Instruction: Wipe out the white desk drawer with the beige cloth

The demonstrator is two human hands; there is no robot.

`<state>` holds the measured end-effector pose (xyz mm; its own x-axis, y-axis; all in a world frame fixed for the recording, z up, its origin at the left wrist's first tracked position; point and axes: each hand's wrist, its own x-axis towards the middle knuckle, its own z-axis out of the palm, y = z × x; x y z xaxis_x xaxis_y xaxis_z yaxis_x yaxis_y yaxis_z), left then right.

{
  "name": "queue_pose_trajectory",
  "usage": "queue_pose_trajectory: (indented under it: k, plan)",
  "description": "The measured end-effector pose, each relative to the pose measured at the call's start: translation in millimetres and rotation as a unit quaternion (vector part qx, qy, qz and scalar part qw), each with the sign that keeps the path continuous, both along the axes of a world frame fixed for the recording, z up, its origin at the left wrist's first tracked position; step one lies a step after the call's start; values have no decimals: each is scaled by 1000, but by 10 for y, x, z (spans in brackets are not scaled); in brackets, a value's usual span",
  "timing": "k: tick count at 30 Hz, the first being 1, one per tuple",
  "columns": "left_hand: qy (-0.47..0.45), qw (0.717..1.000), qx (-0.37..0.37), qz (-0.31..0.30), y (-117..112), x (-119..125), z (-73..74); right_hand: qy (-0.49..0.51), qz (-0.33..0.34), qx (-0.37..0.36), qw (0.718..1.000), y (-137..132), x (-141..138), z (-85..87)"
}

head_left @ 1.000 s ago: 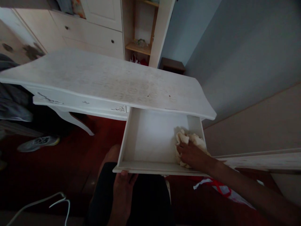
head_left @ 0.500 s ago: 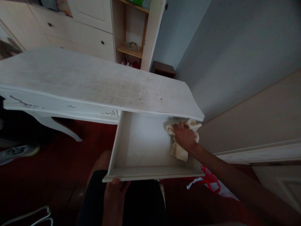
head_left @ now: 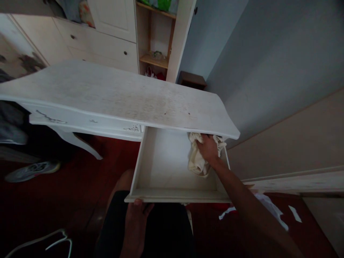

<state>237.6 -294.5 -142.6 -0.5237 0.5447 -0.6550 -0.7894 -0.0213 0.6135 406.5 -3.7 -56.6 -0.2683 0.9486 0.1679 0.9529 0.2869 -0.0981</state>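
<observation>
A white drawer [head_left: 166,168] is pulled out from under the white desk [head_left: 120,93], above my lap. At its back right corner, my right hand [head_left: 208,148] grips a cream cloth [head_left: 197,161], which is bunched up and hangs over the drawer's floor. The fingertips reach just beneath the front edge of the desktop. My left hand [head_left: 136,218] holds the front panel of the drawer from below, near its left end, with the thumb on the front edge.
Behind the desk stands a cream cabinet [head_left: 107,50] with an open shelf section. A grey wall [head_left: 268,71] closes off the right. On the red floor lie a shoe [head_left: 32,171], a white plastic bag [head_left: 271,209] and a bent white tube-like thing [head_left: 63,234].
My right hand has pushed the cloth further back, toward the drawer's rear right corner under the desktop. My left hand keeps its hold on the drawer front. The view has shifted slightly left.
</observation>
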Motion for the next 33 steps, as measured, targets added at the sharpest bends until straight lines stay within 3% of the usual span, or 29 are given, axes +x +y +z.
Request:
queue_pose_trajectory:
  k: [4,7,12,18,22,24,33]
  plan:
    - [-5,1000,6,12,13,-7,-28,3,59,-47,997,-122,-347,29]
    - [-25,1000,-4,7,4,-47,-96,7,165,-70,984,-313,-777,-4]
    - [-13,1000,-4,4,-30,-86,-154,-20,375,-122,919,-649,-1370,22]
    - [2,1000,-15,25,-48,-41,-179,-117,482,-151,855,-897,-1398,123]
    - [3,1000,-4,20,-54,-13,-160,-144,598,-215,758,-1095,-1335,70]
    - [8,1000,17,14,-57,-8,-146,-140,619,-254,730,-1123,-1351,53]
    - [27,999,47,6,-56,15,-24,-197,595,-372,684,-993,-1627,247]
